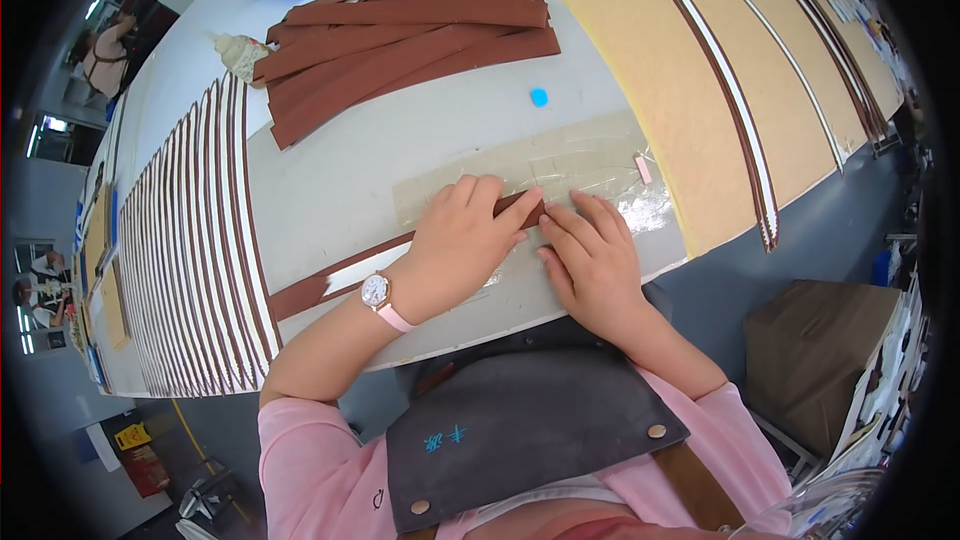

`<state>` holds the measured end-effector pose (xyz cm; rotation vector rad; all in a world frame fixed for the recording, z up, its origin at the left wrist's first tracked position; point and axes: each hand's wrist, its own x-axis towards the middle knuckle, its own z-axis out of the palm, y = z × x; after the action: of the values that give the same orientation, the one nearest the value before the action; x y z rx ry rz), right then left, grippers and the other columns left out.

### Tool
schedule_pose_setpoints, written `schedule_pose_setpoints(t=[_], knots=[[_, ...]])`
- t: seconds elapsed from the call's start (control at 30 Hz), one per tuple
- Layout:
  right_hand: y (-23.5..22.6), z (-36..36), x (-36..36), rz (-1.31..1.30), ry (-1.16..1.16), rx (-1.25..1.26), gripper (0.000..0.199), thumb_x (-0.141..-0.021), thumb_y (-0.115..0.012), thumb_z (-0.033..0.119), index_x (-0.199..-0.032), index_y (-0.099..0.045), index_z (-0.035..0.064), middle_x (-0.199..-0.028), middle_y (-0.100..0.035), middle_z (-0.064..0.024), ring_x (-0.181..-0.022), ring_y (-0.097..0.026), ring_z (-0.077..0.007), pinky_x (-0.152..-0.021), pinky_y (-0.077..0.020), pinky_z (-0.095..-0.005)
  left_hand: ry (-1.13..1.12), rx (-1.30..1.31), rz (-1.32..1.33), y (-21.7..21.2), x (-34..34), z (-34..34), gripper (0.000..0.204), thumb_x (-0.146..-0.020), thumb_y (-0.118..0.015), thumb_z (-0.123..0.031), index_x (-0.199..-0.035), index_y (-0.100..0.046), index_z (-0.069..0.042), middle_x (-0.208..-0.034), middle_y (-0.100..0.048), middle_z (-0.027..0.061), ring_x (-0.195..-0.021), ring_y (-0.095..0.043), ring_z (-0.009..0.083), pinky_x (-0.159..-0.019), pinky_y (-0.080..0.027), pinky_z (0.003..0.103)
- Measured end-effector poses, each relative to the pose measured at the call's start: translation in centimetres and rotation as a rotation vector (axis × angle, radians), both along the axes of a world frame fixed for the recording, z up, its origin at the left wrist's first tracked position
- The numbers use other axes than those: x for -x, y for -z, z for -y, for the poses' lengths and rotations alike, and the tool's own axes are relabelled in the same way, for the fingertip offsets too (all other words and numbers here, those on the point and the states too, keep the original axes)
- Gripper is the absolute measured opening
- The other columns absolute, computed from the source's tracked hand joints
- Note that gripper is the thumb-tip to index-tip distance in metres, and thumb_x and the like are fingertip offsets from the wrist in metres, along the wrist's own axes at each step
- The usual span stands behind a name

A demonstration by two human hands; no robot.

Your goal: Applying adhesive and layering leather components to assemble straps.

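A long brown strip (320, 286) with a white band lies across the white table (330, 180), its right end on a clear plastic sheet (580, 165). My left hand (462, 240), with a pink watch on the wrist, presses flat on the strip's right end, index finger stretched along it. My right hand (590, 258) rests beside it, fingertips touching the strip's tip where the two hands meet. Neither hand grips anything; both press down with fingers together.
A pile of brown strips (410, 25) lies at the back. Rows of finished brown-and-white strips (190, 240) cover the table's left. Tan foam sheets (690, 80) with more strips lie to the right. A glue bottle (238, 52) and a blue dot (538, 97) are behind. A brown box (815, 350) stands on the floor.
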<state>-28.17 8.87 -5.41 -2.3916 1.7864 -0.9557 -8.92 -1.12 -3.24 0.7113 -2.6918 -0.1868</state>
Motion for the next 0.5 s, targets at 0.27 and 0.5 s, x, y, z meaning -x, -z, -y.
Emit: schedule_pose_setpoints(t=[0.27, 0.5], knots=[[0.2, -0.6, 0.0, 0.063, -0.025, -0.029, 0.038, -0.087, -0.073, 0.017, -0.120, -0.067, -0.0003, -0.129, -0.064, -0.0157, -0.125, -0.055, -0.0401, -0.109, -0.0425, -0.0522, 0.032, -0.244, -0.083, 0.4, -0.5, 0.6, 0.047, -0.085, -0.078, -0.021, -0.129, -0.068, -0.011, -0.104, -0.058, 0.0117, -0.098, -0.058, 0.0298, -0.084, -0.050, 0.042], [-0.5, 0.7, -0.1, 0.416, -0.034, -0.024, 0.019, -0.091, -0.070, 0.013, -0.106, -0.068, 0.0014, -0.108, -0.066, -0.0164, -0.107, -0.061, -0.0398, -0.096, -0.0464, -0.0482, -0.012, -0.298, -0.188, -1.5, -0.3, -1.1, 0.020, -0.085, -0.077, -0.015, -0.105, -0.076, -0.010, -0.103, -0.060, 0.0104, -0.098, -0.059, 0.0325, -0.086, -0.050, 0.043]])
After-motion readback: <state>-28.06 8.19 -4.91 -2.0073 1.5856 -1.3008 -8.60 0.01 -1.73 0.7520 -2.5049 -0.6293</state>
